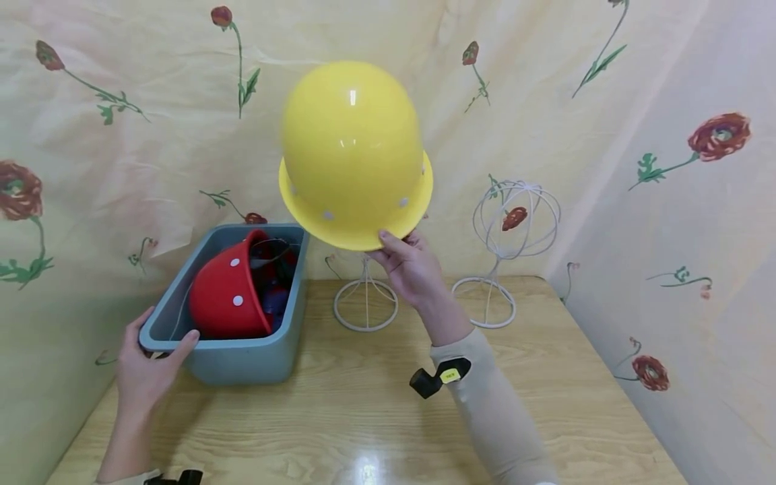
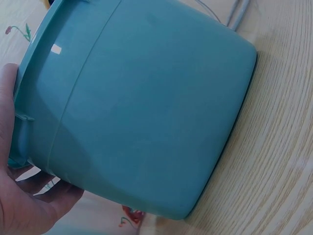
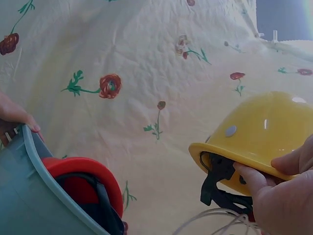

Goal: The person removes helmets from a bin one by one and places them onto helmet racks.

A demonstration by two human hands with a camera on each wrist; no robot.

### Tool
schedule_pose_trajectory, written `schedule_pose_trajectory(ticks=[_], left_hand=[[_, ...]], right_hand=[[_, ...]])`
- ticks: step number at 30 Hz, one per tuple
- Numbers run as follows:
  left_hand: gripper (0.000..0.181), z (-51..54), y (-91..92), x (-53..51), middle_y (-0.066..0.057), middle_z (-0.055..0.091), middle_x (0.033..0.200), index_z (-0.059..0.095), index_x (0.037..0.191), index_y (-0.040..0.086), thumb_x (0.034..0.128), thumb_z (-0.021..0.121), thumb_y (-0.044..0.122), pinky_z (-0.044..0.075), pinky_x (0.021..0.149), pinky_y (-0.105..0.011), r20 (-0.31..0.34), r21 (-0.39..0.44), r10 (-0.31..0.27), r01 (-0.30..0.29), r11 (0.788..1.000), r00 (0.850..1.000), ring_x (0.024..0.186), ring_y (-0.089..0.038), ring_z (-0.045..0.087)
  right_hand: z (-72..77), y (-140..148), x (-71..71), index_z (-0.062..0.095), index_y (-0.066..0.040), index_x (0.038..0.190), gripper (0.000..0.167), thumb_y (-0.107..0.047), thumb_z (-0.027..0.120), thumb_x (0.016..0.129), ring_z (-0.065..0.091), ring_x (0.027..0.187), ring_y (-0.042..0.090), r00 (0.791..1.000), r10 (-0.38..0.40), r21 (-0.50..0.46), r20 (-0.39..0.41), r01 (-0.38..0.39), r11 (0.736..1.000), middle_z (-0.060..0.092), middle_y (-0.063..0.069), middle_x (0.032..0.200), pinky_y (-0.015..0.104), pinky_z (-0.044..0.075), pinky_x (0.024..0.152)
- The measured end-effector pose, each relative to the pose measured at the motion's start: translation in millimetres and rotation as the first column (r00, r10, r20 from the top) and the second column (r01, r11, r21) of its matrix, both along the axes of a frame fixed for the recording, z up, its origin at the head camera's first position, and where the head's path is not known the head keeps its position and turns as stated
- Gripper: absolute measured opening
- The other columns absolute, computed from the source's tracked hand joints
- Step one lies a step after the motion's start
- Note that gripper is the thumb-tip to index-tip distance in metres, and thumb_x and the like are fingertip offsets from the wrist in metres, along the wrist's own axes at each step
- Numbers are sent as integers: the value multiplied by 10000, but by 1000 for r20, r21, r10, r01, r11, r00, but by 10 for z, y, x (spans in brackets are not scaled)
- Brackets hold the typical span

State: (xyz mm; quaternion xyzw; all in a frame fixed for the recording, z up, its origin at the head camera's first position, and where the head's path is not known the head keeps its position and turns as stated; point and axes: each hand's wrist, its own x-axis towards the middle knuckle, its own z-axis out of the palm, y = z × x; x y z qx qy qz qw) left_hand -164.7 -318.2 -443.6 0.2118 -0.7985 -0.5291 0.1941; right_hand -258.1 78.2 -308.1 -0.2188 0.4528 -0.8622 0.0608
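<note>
A yellow hard hat [image 1: 351,148] is upright, crown up, with its brim pinched by my right hand [image 1: 407,266] between thumb and fingers. Below it, the round base of a white wire stand [image 1: 366,306] shows; the hat hides the stand's top. In the right wrist view, black straps [image 3: 215,186] hang under the brim. My left hand [image 1: 148,367] grips the near left corner of a blue-grey plastic bin [image 1: 242,364], thumb over the rim. Inside the bin a red hard hat [image 1: 224,296] with white dots lies on its side, dark straps in its opening.
A second white wire stand [image 1: 515,222], with a ball-shaped top, stands bare at the right on the wooden table [image 1: 327,424]. Flower-patterned covering [image 1: 424,34] hangs behind the table and along its right side.
</note>
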Motion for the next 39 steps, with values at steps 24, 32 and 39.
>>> schedule_pose_trajectory(ticks=[24, 32, 39], left_hand=[[895, -19, 24, -17, -107, 435, 1590, 308, 1676, 271, 935, 810, 299, 416, 809, -7, -15, 2, -12, 12, 1000, 1000, 1274, -126, 488], [863, -30, 3, -32, -20, 486, 1490, 356, 1652, 259, 925, 820, 233, 443, 777, 1, -68, 31, 15, -13, 999, 998, 1133, 0, 488], [874, -46, -38, -37, -66, 464, 1532, 342, 1659, 256, 928, 819, 234, 438, 786, 2, -59, 30, 5, -3, 1000, 998, 1148, -6, 490]], right_hand=[[17, 591, -47, 537, -139, 1469, 449, 66, 389, 1099, 759, 1163, 138, 996, -81, -78, 24, 83, 994, 731, -16, 1304, 291, 600, 987], [8, 738, -39, 497, -134, 1512, 482, 79, 387, 1094, 740, 1214, 161, 997, -80, -127, -3, 78, 989, 703, -1, 1352, 315, 587, 1021], [3, 853, -45, 554, -140, 1458, 446, 72, 411, 1093, 753, 1196, 176, 995, -101, -158, 3, 100, 982, 712, 18, 1343, 321, 595, 1003]])
